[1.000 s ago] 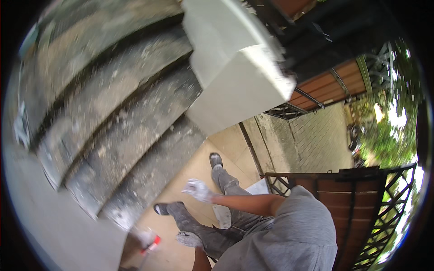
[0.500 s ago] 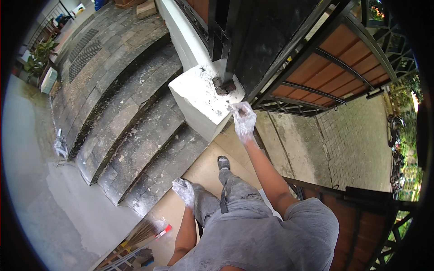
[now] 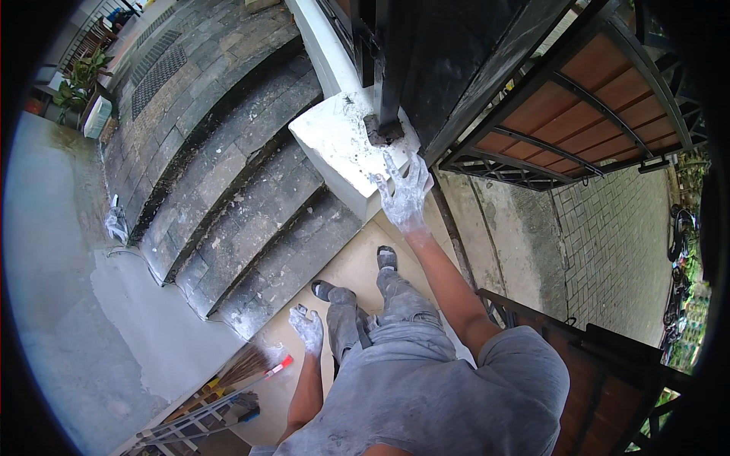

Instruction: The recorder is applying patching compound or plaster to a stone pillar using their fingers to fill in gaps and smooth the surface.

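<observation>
A white block-shaped pillar stands ahead of me, its top specked with dark marks. At the far right of that top, a black metal post rises from a rough, dark hole. My right hand, coated in white, reaches over the pillar's near right corner with fingers spread and nothing in them. Whether the fingertips touch the surface, I cannot tell. Low at my left side hangs my left hand, whitened too, its fingers loosely bent and apart, holding nothing.
Curved grey stone steps climb to the left. A black gate with brown panels is at the right. A broom, a red-ended tool and a metal ladder-like frame lie lower left. A clear plastic bag sits by the steps.
My right hand has opened from a pinch into spread fingers at the pillar's corner. My left hand's fingers have loosened apart. The view has shifted slightly.
</observation>
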{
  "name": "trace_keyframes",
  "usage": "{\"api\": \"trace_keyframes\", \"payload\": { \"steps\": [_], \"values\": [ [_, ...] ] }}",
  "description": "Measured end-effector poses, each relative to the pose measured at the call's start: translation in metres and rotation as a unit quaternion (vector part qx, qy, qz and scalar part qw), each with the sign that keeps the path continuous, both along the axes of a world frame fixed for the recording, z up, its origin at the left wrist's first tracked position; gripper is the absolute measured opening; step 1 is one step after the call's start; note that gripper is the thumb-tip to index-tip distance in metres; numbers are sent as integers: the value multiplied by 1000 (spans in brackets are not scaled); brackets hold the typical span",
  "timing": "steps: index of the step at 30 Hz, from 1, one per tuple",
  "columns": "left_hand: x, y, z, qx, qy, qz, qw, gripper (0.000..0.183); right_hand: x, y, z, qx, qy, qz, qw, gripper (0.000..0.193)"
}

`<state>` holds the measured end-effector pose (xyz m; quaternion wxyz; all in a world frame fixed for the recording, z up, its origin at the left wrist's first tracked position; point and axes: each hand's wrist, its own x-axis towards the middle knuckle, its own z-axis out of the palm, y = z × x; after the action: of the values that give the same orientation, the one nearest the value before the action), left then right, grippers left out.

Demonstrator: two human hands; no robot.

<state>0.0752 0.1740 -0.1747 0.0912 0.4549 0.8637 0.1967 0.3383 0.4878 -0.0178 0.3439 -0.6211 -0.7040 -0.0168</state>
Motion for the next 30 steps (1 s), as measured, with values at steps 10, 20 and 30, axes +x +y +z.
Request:
{"api": "trace_keyframes", "payload": {
  "steps": [10, 20, 30],
  "values": [
    [2, 28, 14, -200, -149, 10, 968, 76, 14, -8, 11, -9, -73, 66, 995, 53],
    [6, 29, -8, 77, 45, -73, 993, 30, 23, -13, 16, -2, -107, 71, 992, 50],
    [18, 44, -2, 0, -61, -47, 997, 41, 30, -1, 47, -233, -110, 124, 958, 62]
  ]
}}
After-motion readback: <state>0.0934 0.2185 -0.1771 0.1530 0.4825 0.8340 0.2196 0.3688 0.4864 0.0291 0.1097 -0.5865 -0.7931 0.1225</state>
